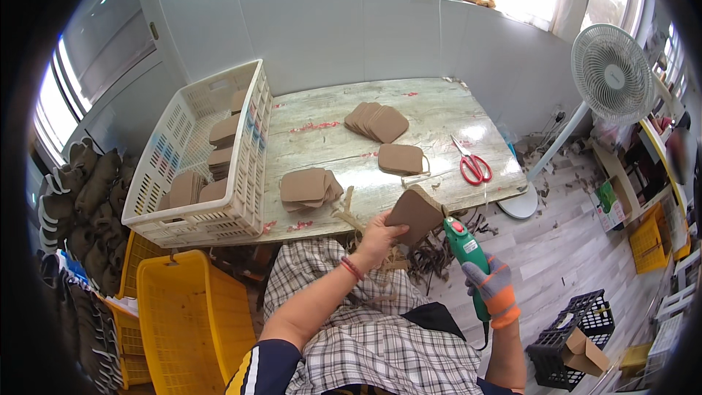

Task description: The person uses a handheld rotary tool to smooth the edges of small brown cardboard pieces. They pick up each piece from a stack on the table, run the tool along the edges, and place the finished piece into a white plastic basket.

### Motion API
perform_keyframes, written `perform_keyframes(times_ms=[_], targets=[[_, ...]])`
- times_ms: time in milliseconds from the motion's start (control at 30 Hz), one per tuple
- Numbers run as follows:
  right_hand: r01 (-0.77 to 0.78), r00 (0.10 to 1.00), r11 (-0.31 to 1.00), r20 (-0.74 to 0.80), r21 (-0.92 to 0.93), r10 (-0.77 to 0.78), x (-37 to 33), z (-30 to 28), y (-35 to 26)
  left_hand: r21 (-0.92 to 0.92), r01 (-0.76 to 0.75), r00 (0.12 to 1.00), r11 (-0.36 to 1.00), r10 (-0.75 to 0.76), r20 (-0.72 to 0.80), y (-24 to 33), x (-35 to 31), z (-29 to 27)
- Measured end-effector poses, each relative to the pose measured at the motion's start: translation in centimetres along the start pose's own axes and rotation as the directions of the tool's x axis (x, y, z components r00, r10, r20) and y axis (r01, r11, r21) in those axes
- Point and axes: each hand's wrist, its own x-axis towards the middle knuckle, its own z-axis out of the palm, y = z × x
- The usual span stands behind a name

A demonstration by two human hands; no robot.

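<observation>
My left hand (378, 240) pinches the edge of a brown, rounded flat piece (414, 216), holding it up at the table's front edge. My right hand (491, 283), in a grey and orange glove, is wrapped round a green corded power tool (465, 246) with a red button. The tool's narrow tip is at the right edge of the piece; whether they touch I cannot tell. Close by on the table (322, 150) lie a stack of similar pieces (306, 185), another small stack (400, 158) and a fanned pile (376, 121). Thin tan offcut strips (349, 208) lie near my left hand.
Red-handled scissors (475, 168) lie at the table's right. A white crate (248, 168) with brown pieces stands at the left, above a yellow basket (175, 307). A white fan (613, 73) stands right, with a black crate (563, 347) lower on the floor. Dark scraps litter the floor.
</observation>
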Motion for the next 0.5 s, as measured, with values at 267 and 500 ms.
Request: perform_keyframes(times_ms=[267,500], targets=[[-0.041,0.996,0.996,0.076,-0.079,0.047,-1.2,-0.1,0.8,0.372,0.070,0.979,0.925,-0.135,0.153,3.4,0.2,-2.7],[-0.045,0.997,0.998,0.054,-0.048,0.048,-0.9,1.2,1.5,0.348,0.223,0.945,0.910,-0.290,0.153,2.1,-1.5,-2.3]])
